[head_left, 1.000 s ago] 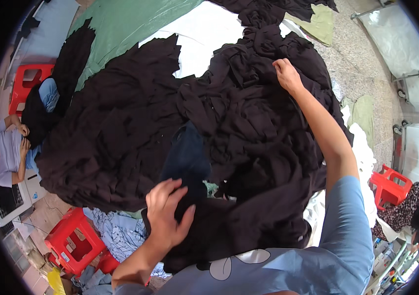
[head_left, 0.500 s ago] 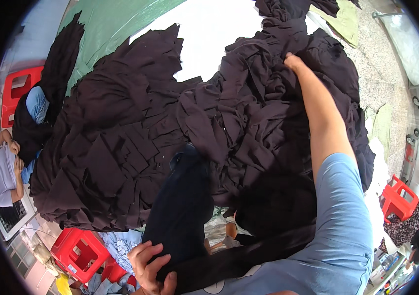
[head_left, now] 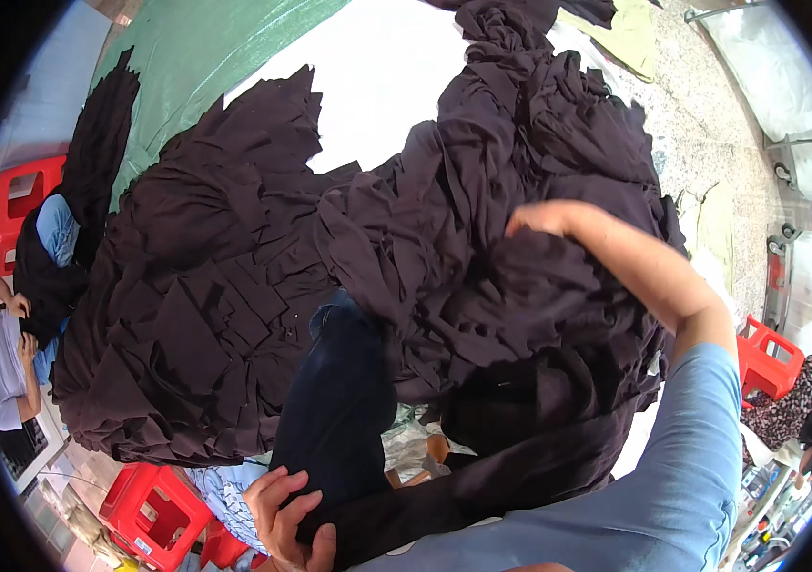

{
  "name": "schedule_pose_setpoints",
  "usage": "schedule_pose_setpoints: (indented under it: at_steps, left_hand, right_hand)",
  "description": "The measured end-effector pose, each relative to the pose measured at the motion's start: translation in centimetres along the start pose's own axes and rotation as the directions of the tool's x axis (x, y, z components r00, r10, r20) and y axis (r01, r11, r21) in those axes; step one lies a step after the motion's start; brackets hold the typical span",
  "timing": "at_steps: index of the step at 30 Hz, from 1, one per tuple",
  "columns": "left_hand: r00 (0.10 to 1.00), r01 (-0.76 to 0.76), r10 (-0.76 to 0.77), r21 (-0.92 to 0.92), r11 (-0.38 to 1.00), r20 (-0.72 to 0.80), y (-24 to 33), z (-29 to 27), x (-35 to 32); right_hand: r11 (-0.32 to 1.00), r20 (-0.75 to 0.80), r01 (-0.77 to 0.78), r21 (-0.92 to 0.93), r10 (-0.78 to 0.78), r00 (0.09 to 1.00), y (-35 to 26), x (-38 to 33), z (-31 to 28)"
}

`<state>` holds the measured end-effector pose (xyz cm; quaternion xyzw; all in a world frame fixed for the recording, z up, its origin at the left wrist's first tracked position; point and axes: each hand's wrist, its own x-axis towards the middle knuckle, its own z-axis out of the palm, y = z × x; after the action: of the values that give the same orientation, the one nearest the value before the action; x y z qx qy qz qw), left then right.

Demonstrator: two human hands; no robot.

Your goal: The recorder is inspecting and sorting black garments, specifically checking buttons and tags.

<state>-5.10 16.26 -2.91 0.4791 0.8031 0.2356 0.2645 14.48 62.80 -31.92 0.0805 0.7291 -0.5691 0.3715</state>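
Observation:
A large heap of dark brown cloth pieces spreads before me, flat and layered on the left, twisted and bunched on the right. My right hand is on the right part of this heap, its fingers pointing down at the folds; motion smears them. Low in the picture, my left hand has its fingers curled and its thumb apart, around the end of a long dark brown cloth that runs across my front to the heap. Beside that hand lies a dark blue trouser leg reaching up to the heap.
White and green sheeting lies beyond the heap. Red stools stand at lower left, far left and right. A co-worker sits at the left, hands on dark cloth. Wheeled racks line the right side.
My right hand has drawn back toward me, from the heap's far right to its middle right. The cloth below it has shifted and bulges more. My left hand keeps its place.

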Motion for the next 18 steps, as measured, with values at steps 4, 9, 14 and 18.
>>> schedule_pose_setpoints:
  at_steps: [4,9,14,18]
  left_hand:
    - [1.0,0.019,-0.019,0.024,1.0,-0.008,0.1,0.0,0.0]
    - [1.0,-0.011,0.012,0.049,0.999,-0.017,0.2,-0.2,0.6]
    - [0.996,-0.081,0.078,0.108,0.991,0.032,0.3,-0.9,1.2]
    - [0.996,-0.091,0.09,0.085,0.992,0.013,-0.4,-0.8,0.7]
  right_hand:
    - [0.707,-0.429,-0.351,-0.614,0.074,0.9,-2.7,0.2,-10.7]
    - [0.905,-0.947,-0.425,0.009,0.144,0.286,2.0,3.9,-18.8]
    - [0.686,-0.89,-0.706,-0.174,0.197,0.411,9.5,8.4,-19.6]
    - [0.663,-0.906,-0.747,-0.046,0.288,0.311,15.9,8.7,-19.1]
